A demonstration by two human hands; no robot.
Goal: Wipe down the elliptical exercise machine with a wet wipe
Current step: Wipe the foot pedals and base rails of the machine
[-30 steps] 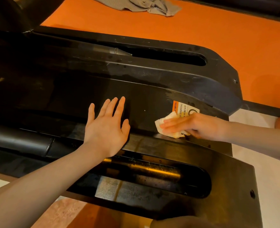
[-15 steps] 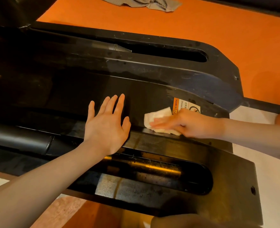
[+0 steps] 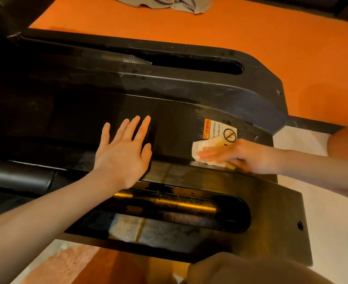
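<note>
Black plastic shroud of the elliptical machine fills the view. Left hand lies flat on it, fingers straight and spread, grasping nothing. Right hand, motion-blurred, presses the white wet wipe against the shroud with straight fingers, just below the warning sticker. Grey cloth lies on the orange floor beyond.
</note>
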